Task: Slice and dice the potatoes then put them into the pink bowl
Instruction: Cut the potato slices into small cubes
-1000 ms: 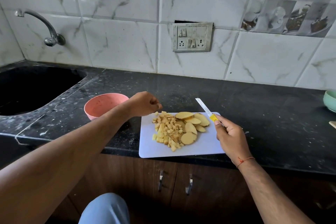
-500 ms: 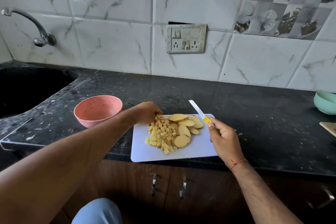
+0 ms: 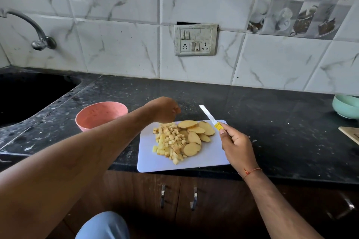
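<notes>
A white cutting board [image 3: 212,154] lies at the counter's front edge. On it sit a heap of diced potato [image 3: 171,141] to the left and several potato slices [image 3: 196,134] to the right. My left hand [image 3: 165,109] hovers just above the board's far left corner, fingers bunched around a pinch of dice that the hand mostly hides. My right hand [image 3: 238,145] grips the yellow handle of a knife [image 3: 207,114] at the board's right edge, white blade pointing up and away. The pink bowl [image 3: 97,114] stands left of the board, partly behind my left forearm.
A dark sink [image 3: 29,95] with a tap [image 3: 37,33] lies at the far left. A teal bowl [image 3: 346,105] and the corner of a wooden board [image 3: 350,134] sit at the right edge. Cabinet doors are below the counter.
My left hand dipped into the diced heap, then lifted off it with fingers bunched. My right hand and the knife stayed in place.
</notes>
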`<state>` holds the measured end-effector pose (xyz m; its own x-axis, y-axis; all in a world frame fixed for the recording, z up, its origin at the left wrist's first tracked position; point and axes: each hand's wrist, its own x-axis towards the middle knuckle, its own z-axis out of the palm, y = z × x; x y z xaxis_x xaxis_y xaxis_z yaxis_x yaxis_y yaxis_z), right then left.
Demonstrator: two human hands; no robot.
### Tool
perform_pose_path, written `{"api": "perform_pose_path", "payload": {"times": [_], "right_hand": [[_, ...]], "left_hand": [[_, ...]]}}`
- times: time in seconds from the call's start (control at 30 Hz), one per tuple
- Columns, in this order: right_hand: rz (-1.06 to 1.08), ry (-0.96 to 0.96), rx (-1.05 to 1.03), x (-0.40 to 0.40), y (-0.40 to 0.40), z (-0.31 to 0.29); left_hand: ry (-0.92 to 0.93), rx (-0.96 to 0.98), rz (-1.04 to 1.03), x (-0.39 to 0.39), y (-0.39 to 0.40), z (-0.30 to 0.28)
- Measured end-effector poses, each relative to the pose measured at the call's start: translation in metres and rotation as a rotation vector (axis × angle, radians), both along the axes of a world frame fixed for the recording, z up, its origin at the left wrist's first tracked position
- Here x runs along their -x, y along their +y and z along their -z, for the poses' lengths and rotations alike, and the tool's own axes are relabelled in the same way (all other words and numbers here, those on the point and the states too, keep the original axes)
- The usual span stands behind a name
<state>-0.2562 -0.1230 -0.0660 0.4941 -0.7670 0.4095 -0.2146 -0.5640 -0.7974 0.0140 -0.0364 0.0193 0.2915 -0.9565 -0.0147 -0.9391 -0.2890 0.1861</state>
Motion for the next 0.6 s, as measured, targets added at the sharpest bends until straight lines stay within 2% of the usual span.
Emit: {"api": "perform_pose_path", "payload": {"times": [0.1, 0.23, 0.47, 0.6], "right_hand": [[-0.005, 0.001, -0.009, 0.000, -0.001, 0.000], [0.000, -0.003, -0.027, -0.001, 0.000, 0.000], [0.003, 0.002, -0.025, -0.001, 0.001, 0.000], [0.001, 0.000, -0.035, 0.000, 0.001, 0.000]], "left_hand": [[0.058, -0.071, 0.141, 0.012, -0.011, -0.006], [-0.009, -0.191, 0.233, 0.022, -0.024, -0.004], [0.055, -0.165, 0.213, 0.020, -0.028, -0.001], [0.153, -0.018, 0.126, 0.019, -0.025, 0.000]]}}
